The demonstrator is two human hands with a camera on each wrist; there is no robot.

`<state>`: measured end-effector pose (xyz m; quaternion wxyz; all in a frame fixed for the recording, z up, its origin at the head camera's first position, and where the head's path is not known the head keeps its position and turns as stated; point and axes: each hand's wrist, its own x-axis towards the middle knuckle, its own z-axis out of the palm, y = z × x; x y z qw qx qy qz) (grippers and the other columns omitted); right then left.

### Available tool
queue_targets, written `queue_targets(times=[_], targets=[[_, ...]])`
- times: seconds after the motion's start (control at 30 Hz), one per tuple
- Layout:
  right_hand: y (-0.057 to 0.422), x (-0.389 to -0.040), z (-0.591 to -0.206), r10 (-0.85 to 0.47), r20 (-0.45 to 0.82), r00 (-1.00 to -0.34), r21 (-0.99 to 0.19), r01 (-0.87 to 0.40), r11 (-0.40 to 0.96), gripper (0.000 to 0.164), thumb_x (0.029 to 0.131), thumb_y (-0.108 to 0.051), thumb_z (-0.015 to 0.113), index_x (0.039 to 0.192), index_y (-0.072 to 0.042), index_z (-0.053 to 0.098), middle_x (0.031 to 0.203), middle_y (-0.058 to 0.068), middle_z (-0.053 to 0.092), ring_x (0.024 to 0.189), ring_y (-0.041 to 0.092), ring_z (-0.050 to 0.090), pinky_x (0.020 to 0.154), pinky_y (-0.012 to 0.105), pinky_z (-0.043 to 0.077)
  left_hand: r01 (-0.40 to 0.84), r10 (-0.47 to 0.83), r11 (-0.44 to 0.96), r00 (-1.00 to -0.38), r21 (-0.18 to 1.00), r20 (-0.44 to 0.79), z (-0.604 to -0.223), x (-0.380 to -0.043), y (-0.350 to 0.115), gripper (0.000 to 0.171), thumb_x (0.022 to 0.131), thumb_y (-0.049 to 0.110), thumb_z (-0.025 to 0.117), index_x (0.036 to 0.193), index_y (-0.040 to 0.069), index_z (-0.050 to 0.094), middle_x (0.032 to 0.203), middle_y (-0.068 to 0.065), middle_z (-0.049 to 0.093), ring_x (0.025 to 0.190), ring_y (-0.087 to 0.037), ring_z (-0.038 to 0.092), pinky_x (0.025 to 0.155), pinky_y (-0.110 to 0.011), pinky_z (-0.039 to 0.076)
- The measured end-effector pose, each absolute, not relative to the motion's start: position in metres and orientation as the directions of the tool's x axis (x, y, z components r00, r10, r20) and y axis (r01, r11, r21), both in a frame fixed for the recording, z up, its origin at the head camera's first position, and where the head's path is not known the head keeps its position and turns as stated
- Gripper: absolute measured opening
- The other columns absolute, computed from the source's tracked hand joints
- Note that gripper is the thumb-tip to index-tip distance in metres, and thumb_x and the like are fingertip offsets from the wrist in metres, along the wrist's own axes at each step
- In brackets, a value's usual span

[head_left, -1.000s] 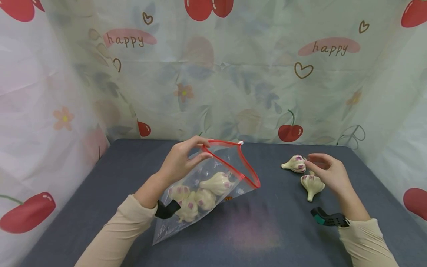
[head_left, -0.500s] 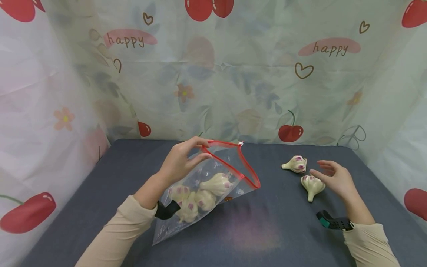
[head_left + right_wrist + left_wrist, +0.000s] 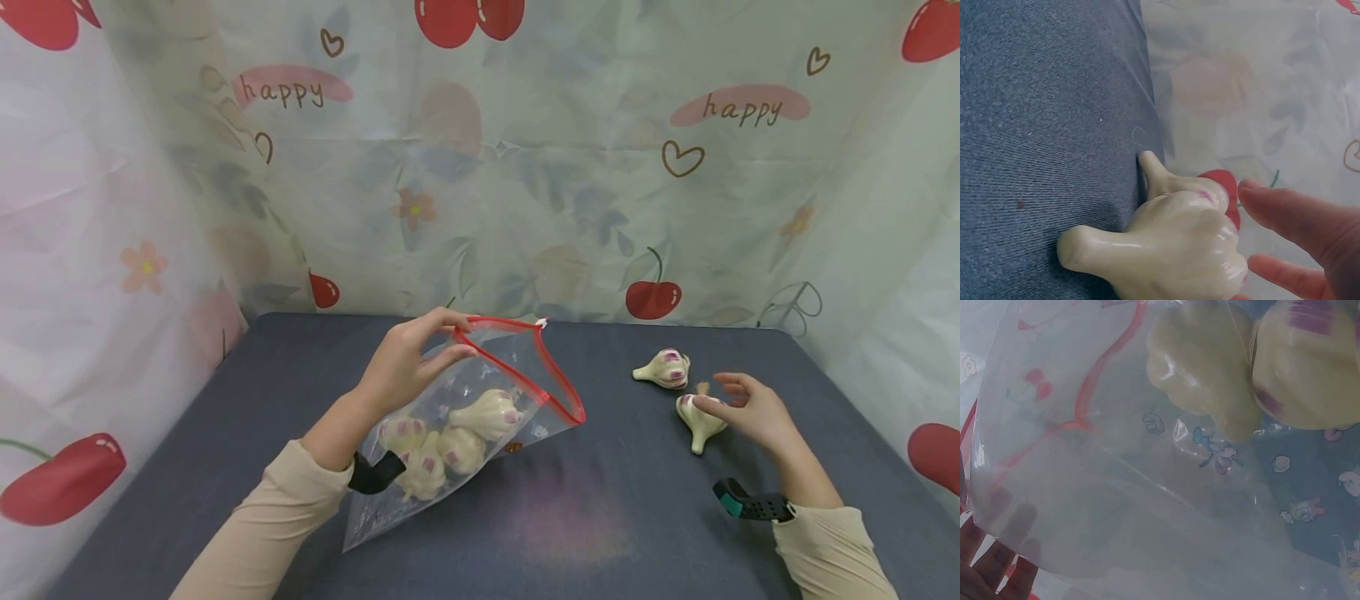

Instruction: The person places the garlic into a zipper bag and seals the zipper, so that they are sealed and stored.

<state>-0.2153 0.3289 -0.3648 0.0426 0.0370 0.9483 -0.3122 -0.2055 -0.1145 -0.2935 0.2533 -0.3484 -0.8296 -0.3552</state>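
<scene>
My left hand [image 3: 411, 354] pinches the red rim of a clear zip bag [image 3: 442, 383] between thumb and fingers, and the bag's mouth gapes toward the right. Inside lie several garlic bulbs [image 3: 486, 414], pale with purple marks. In the left wrist view, fingertips [image 3: 1019, 575] show at the bag's edge below the bulbs [image 3: 1204, 362]. My right hand [image 3: 761, 412] hovers at the nearer loose garlic bulb [image 3: 701, 425], its thumb overlapping that bulb. Seen from the right wrist, the thumb [image 3: 1291, 215] and a finger stand apart beside the bulb [image 3: 1175, 247]. The farther garlic bulb [image 3: 663, 369] lies just behind.
Both loose bulbs rest on a dark grey-blue cloth-covered table [image 3: 600, 492]. A patterned curtain [image 3: 510, 192] with cherries and writing rises along the back and both sides. A white slider [image 3: 542, 322] sits at the far corner of the bag's mouth.
My right hand has moved from beside the farther garlic bulb, back toward me and right, then its thumb came over the nearer bulb. My left hand and the bag have stayed put.
</scene>
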Motion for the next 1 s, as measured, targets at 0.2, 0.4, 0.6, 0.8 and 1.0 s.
queue_targets(times=[0.2,0.4,0.6,0.8,1.0], targets=[[0.329,-0.216,-0.369,0.022,-0.131,-0.991,-0.605,0.098,0.79,0.079,0.089,-0.048,0.056,0.138,0.008,0.029,0.137,0.04,0.031,0.122,0.053,0.036,0.09,0.059,0.042,0.758,0.398,0.505,-0.629,0.413,0.667,-0.294,-0.206,-0.115,0.029,0.077,0.017,0.074,0.101,0.006,0.06,0.104,-0.008,0.069,0.093,-0.021,0.068,0.078,-0.036,0.054],[0.33,-0.218,-0.374,0.009,-0.138,-0.99,-0.6,0.091,0.795,0.078,0.088,-0.047,0.059,0.137,0.007,0.032,0.135,0.041,0.033,0.119,0.053,0.039,0.086,0.057,0.044,0.761,0.4,0.5,-0.627,0.415,0.668,-0.293,-0.206,-0.115,0.028,0.078,0.017,0.074,0.101,0.007,0.06,0.102,-0.008,0.07,0.093,-0.021,0.068,0.078,-0.035,0.055],[0.332,-0.22,-0.376,0.006,-0.128,-0.992,-0.587,0.081,0.806,0.077,0.088,-0.046,0.06,0.136,0.008,0.035,0.134,0.042,0.035,0.118,0.054,0.04,0.085,0.056,0.045,0.763,0.401,0.494,-0.626,0.417,0.669,-0.293,-0.206,-0.115,0.028,0.078,0.016,0.074,0.101,0.007,0.06,0.101,-0.009,0.07,0.093,-0.022,0.068,0.078,-0.036,0.055],[0.331,-0.22,-0.376,0.01,-0.115,-0.993,-0.582,0.076,0.81,0.076,0.088,-0.046,0.06,0.135,0.008,0.036,0.132,0.042,0.037,0.116,0.054,0.041,0.084,0.055,0.046,0.761,0.402,0.491,-0.629,0.423,0.665,-0.294,-0.207,-0.115,0.028,0.078,0.016,0.073,0.1,0.005,0.061,0.101,-0.01,0.07,0.093,-0.022,0.068,0.078,-0.036,0.055],[0.332,-0.219,-0.375,0.023,-0.111,-0.994,-0.589,0.084,0.804,0.076,0.088,-0.047,0.06,0.135,0.008,0.036,0.131,0.042,0.037,0.115,0.053,0.042,0.084,0.055,0.045,0.759,0.402,0.492,-0.633,0.427,0.662,-0.294,-0.206,-0.115,0.028,0.078,0.017,0.073,0.101,0.005,0.06,0.102,-0.009,0.07,0.094,-0.022,0.068,0.079,-0.036,0.055]])
